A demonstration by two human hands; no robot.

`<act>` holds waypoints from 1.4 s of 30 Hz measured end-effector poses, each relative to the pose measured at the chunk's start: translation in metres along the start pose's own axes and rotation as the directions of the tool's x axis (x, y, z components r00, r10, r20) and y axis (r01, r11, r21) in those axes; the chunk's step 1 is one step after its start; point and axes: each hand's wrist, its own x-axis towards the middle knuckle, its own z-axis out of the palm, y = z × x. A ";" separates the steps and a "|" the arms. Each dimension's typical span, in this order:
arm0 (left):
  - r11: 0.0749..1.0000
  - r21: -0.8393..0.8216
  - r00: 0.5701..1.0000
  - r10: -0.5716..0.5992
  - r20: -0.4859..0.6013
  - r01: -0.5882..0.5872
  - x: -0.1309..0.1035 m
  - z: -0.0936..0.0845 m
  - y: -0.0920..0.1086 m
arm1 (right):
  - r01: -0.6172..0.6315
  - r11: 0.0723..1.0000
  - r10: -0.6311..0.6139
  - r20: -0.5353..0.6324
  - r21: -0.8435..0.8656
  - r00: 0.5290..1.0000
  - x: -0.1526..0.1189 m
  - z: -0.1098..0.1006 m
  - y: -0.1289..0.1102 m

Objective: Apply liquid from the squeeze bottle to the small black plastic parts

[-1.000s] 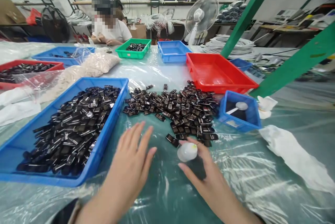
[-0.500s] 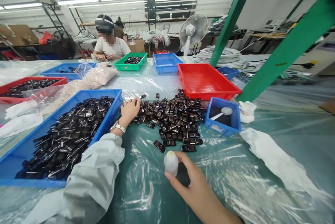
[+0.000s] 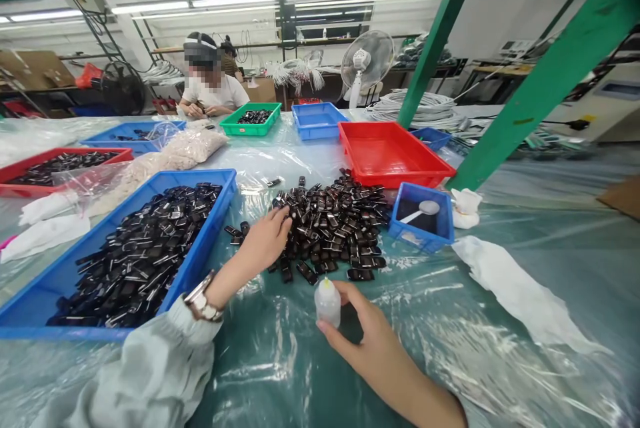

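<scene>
Palm down, my left hand (image 3: 267, 235) lies at the left edge of a pile of small black plastic casings (image 3: 335, 225), its fingers stretched out and touching them. The undersides of those fingers are hidden. A watch (image 3: 203, 298) circles the left wrist. My right hand (image 3: 367, 331) is closed around a small whitish squeeze bottle (image 3: 328, 306) with a yellowish tip. The bottle is upright, just in front of the pile.
A blue tray (image 3: 213, 241) full of black casings stands at the left. Behind the pile is a red tray (image 3: 395, 155). A small blue bin (image 3: 425, 233) with a white spoon (image 3: 423, 209) sits to the right, near a white cloth (image 3: 520, 295). Across the table sits another person (image 3: 215, 91).
My left hand has moved right and nearer, from beside the blue tray onto the pile's left side. Casings there have shifted. The right hand keeps hold of the bottle.
</scene>
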 end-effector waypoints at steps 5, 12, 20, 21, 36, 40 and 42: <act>0.993 0.016 0.993 0.115 -0.010 -0.115 -0.032 -0.007 -0.005 | -0.006 1.000 0.006 -0.013 -0.008 1.000 0.001 0.000 -0.002; 0.999 -0.032 0.991 0.028 -0.133 -0.032 -0.014 0.013 -0.002 | 0.002 0.999 -0.003 -0.020 -0.042 1.000 0.003 0.000 0.000; 0.937 -0.350 0.994 -0.057 -0.093 0.021 -0.023 -0.014 0.007 | -0.008 0.999 0.009 0.017 -0.046 1.000 0.002 -0.001 0.003; 0.916 -0.400 0.997 -0.058 -0.055 0.032 -0.033 -0.021 0.007 | -0.010 0.999 0.011 0.020 -0.038 1.000 0.002 -0.001 0.004; 0.665 -0.637 0.886 -0.083 0.457 0.391 -0.126 -0.028 -0.007 | -0.186 0.968 0.188 0.002 0.167 0.982 0.008 0.033 -0.010; 0.702 -0.638 0.915 -0.048 0.401 0.316 -0.126 -0.028 -0.009 | -0.186 0.962 0.189 0.005 0.200 0.982 0.006 0.039 -0.014; 0.730 -0.633 0.933 -0.020 0.359 0.260 -0.125 -0.025 -0.010 | -0.190 0.958 0.193 0.010 0.217 0.981 0.005 0.039 -0.015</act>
